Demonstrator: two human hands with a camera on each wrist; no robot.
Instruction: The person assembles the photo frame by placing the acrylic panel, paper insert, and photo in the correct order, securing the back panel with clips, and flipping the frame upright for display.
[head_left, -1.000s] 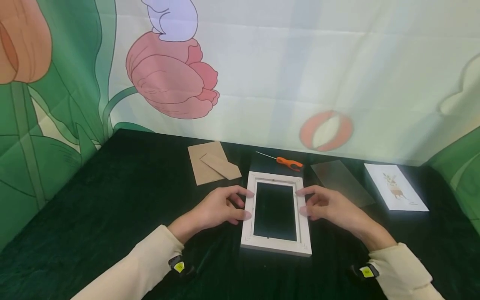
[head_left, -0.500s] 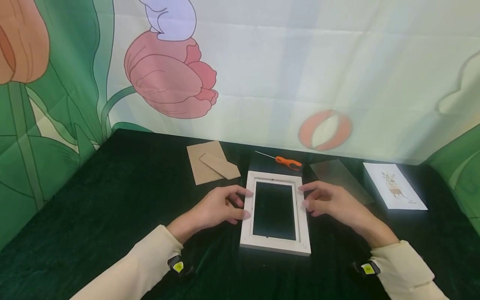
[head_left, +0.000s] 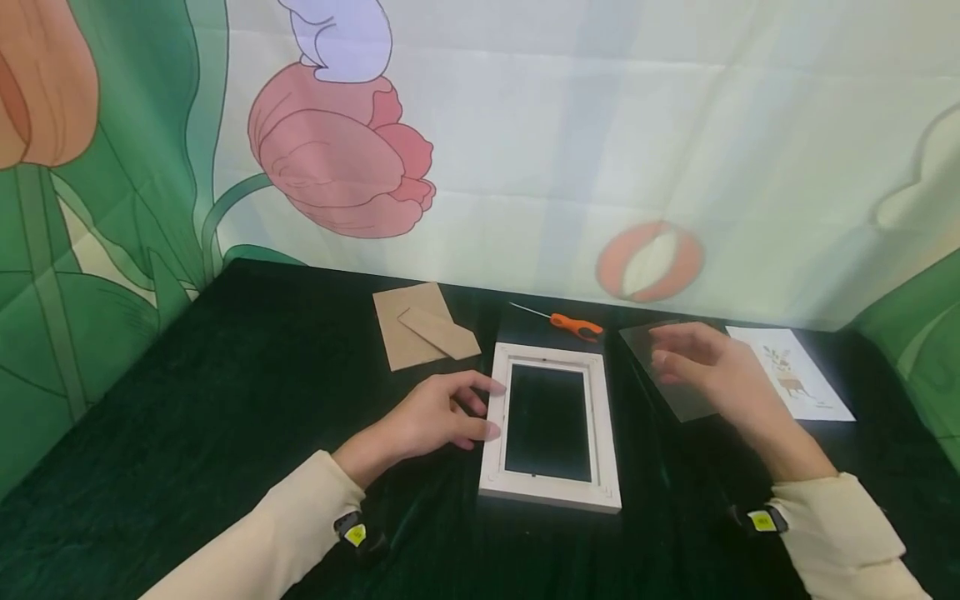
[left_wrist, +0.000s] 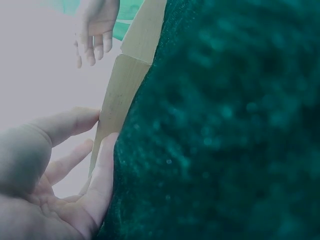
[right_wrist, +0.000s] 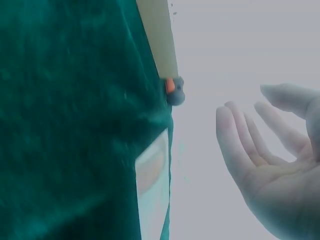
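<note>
A white picture frame (head_left: 492,454) lies back side up on the dark cloth, with its opening bare. At its left side my left hand (head_left: 431,417) holds the edge, thumb and index fingertips over the border; the left wrist view shows the fingers (left_wrist: 102,175) along the frame's side (left_wrist: 117,95). My right hand (head_left: 720,375) hovers over a clear sheet (head_left: 678,400), partly covering it from the head view. Nothing lies between its loosely bent fingers in the right wrist view, where the sheet (right_wrist: 152,185) shows below.
Behind the frame lies an orange-handled screwdriver (head_left: 576,325). A brown backing board (head_left: 397,333) with a stand piece (head_left: 442,335) on it lies at back left. A white card with a printed drawing (head_left: 817,392) is at the right. A patterned curtain (head_left: 510,167) hangs behind.
My right hand has let go of the frame's right side and moved right and back, over the clear sheet. The left hand has stayed at the frame's left edge.
</note>
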